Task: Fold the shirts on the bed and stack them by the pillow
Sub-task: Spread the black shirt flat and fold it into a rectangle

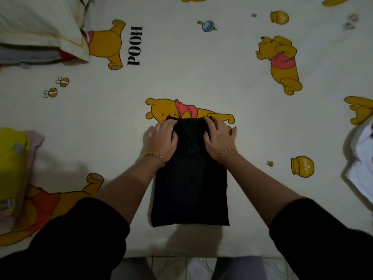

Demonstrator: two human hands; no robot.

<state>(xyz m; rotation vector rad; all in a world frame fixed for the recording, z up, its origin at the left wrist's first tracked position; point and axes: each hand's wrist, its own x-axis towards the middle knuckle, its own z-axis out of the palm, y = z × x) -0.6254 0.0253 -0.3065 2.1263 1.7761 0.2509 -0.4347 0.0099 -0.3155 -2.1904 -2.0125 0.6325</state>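
L grip [161, 138], R grip [219, 138] clutch far end of black shirt [189, 195].

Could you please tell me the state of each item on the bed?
black shirt: folded narrow, lying flat, not yet stacked.
left hand: grips the shirt's far end.
right hand: grips the shirt's far end.
yellow garment: piled at the left edge.
white garment: rumpled, right edge.
pillow: lying far left.
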